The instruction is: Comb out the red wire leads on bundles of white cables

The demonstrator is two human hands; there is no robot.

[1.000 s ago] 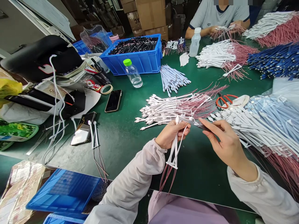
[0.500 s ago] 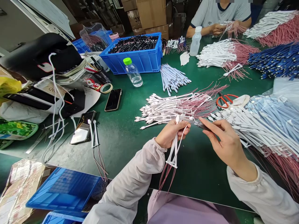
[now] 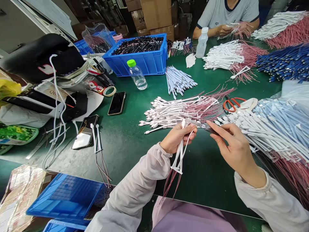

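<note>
My left hand (image 3: 175, 138) is closed around a few white cables (image 3: 180, 158) whose red wire ends hang down toward me. My right hand (image 3: 230, 141) pinches a pair of metal tweezers (image 3: 201, 126), and the tips touch the connector ends sticking up from my left fist. Just beyond both hands lies a heap of white cables with red wires (image 3: 180, 111) on the green table (image 3: 135, 141).
A big pile of white and pale blue cables (image 3: 272, 129) fills the right side, with red-handled scissors (image 3: 231, 103) beside it. Two phones (image 3: 117, 103), a water bottle (image 3: 136, 76), a tape roll and a blue bin (image 3: 140, 59) stand to the left. Another person (image 3: 227, 16) works across the table.
My hands hold almost the same pose; the tweezers stay at the cable ends. The person across the table has shifted their hands slightly.
</note>
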